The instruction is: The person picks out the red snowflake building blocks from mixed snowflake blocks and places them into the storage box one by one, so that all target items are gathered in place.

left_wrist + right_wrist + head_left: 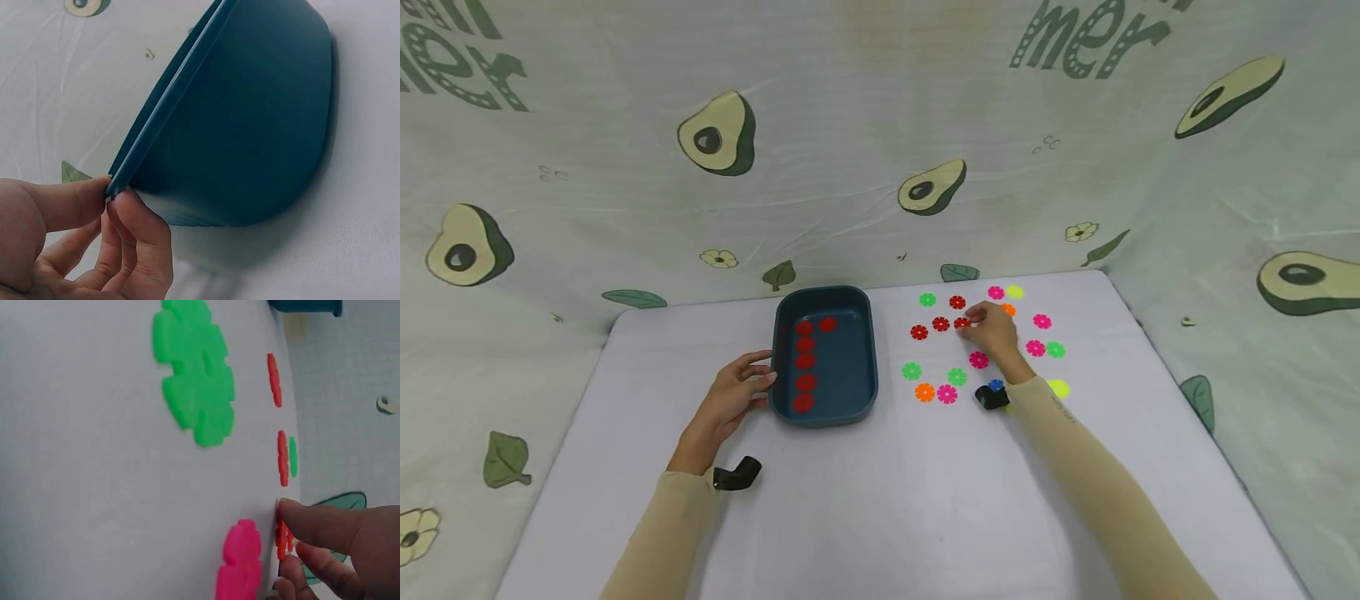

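My left hand (730,402) pinches the rim of a dark blue plastic tub (844,379), thumb on one side and fingers on the other, as the left wrist view shows. Inside the tub several red notched discs (806,361) lie mostly in a column along the left side. To the right, my right hand (994,330) has thumb and fingertips at opposite edges of a red interlocking disc (280,532) at the tabletop. Next to it lie more red discs (941,324), with a green disc (200,375) nearer the right wrist camera.
Pink discs (979,360), green discs (912,371), orange discs (925,392), yellow discs (1059,388) and a blue disc (996,385) are scattered over the right part of the white table (865,508). An avocado-print cloth (820,200) hangs behind.
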The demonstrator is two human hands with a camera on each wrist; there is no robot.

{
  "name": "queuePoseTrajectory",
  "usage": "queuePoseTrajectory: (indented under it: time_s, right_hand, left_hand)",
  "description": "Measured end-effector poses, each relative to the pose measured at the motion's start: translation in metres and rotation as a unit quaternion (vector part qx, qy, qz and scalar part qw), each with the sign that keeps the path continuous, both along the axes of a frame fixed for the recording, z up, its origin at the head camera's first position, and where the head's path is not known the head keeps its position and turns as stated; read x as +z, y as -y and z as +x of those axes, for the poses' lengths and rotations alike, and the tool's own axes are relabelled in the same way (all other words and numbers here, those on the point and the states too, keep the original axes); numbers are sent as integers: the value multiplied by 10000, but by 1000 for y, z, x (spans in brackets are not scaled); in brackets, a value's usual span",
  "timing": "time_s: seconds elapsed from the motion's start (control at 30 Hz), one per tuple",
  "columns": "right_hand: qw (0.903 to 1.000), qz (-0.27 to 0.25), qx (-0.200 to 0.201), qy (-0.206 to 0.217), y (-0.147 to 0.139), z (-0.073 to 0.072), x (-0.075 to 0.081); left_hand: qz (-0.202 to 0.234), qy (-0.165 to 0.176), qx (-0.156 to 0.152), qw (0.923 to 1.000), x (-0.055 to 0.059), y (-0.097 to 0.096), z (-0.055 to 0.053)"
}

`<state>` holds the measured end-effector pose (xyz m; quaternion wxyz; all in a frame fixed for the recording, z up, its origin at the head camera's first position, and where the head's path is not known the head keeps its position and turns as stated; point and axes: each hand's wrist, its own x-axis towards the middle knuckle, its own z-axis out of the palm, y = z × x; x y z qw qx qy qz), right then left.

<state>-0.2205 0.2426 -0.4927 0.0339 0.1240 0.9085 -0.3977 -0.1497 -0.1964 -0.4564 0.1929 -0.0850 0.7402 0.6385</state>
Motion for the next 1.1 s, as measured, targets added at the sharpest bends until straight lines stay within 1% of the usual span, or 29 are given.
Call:
queuePoseTrajectory:
  time_s: [0.1,0.2,0.37,0.7,0.93,1.1]
  right_hand:
    - [9996,238,-171,21,5,0,-1]
    - [9994,264,-244,26,8,-2,1]
    - [9996,108,-262,56,7,-4,2]
    - [9981,-362,-329,368,-1,-3,0]
    - [9977,-508,-323,317,-3,-2,0]
    - [9977,-556,-250,306,-3,-2,-2]
  left_hand:
    - [6,-23,-7,10000,-1,0,0]
    - [42,-41,8,10000,-3,2,0]
    - [104,-39,63,9999,-3,3,0]
    - [65,-22,4,10000,-1,3,-1]
    - [43,-3,36,10000,0,2,-3]
    - [32,1,47,10000,0,3,0]
